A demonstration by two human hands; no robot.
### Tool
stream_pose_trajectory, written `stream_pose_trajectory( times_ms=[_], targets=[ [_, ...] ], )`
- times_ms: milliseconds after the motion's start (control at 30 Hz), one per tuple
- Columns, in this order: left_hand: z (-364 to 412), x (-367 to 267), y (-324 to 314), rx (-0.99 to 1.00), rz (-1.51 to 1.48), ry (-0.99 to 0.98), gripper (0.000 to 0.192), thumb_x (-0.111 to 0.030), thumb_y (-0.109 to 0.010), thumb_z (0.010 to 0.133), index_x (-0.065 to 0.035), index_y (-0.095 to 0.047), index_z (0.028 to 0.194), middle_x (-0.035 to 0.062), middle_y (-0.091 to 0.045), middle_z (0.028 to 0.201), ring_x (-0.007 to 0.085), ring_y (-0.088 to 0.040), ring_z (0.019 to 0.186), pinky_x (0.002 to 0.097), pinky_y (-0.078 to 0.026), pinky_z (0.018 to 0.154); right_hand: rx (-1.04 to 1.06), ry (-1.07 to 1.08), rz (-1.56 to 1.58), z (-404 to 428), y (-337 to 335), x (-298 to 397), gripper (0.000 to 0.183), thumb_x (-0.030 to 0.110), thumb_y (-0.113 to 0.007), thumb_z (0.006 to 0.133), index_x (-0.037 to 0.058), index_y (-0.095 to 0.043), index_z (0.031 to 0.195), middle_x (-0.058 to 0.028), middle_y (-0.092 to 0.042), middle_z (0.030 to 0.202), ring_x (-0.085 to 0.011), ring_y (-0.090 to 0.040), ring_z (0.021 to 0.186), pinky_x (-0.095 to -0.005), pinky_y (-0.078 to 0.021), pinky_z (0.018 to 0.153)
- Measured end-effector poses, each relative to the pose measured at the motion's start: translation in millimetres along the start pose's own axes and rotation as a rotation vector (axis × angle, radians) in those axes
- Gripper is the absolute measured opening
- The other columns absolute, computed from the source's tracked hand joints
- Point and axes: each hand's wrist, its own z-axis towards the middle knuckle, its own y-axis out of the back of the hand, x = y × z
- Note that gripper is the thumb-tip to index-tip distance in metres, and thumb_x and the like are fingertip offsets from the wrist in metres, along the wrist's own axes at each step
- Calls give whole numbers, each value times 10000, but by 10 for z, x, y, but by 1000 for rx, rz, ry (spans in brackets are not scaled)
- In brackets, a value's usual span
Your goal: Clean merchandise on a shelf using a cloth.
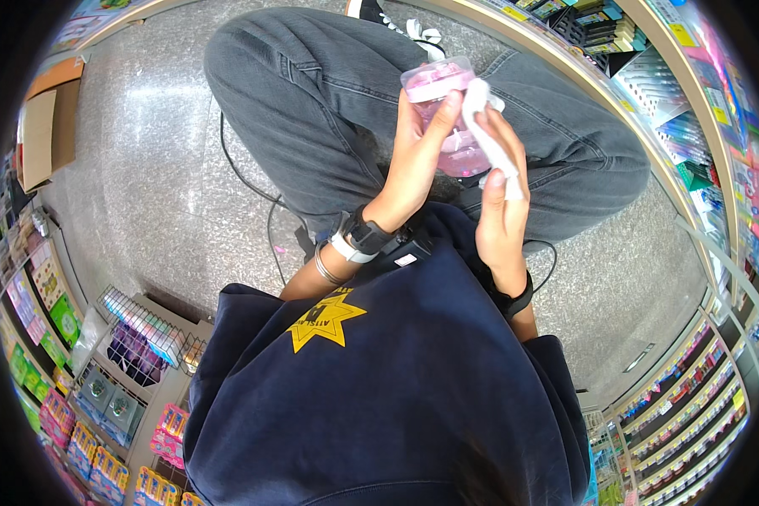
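Note:
My left hand (417, 152) grips a pink, see-through plastic container (467, 159) from its left side, the thumb lying across its front. The container has a paler pink band near its clear top (439, 79) and is raised above my crossed legs. A crumpled white cloth or tissue (490, 142) is in my right hand (506, 190), pressed along the container's right side. Fingers and cloth cover part of that side. What is inside the container cannot be made out clearly.
Around me on the speckled floor (164, 209) runs a black cable (246, 180). Stocked shelves (670, 107) curve along the right. An open cardboard box (49, 129) stands at far left, above wire racks (142, 335) of packaged goods.

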Motion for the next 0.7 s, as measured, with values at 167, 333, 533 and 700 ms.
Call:
stream_pose_trajectory(
  times_ms=[167,333,533,700],
  targets=[
    [31,-19,81,-27,-102,24,483,-378,-527,995,-47,-409,1326,86,-527,1245,147,-532,1110,299,-440,937,109,137,-244,-90,55,31,384,221,-457,940,78,-610,1261,-138,-522,1375,-379,-398,1337,-543,-248,1114],
    [26,-33,34,-39,6,14,608,-537,-392,996,-33,-450,1332,95,-558,1304,199,-559,1148,351,-450,980,23,55,-145,-137,74,-61,403,266,-422,983,42,-587,1275,-156,-515,1377,-369,-441,1313,-539,-237,1115],
    [-20,-31,30,28,-78,121,591,-508,-451,985,-46,-420,1352,83,-531,1290,168,-532,1159,341,-447,972,-31,-105,103,-51,51,-169,459,294,-343,1045,-46,-516,1300,-185,-512,1369,-326,-458,1304,-442,-289,1102],
    [30,14,16,81,53,97,517,-393,-529,991,-39,-407,1348,70,-510,1282,128,-478,1181,292,-376,1012,-89,-329,179,43,-22,-174,455,287,-353,1048,-63,-518,1287,-205,-525,1339,-321,-485,1271,-403,-338,1071]
  ],
)
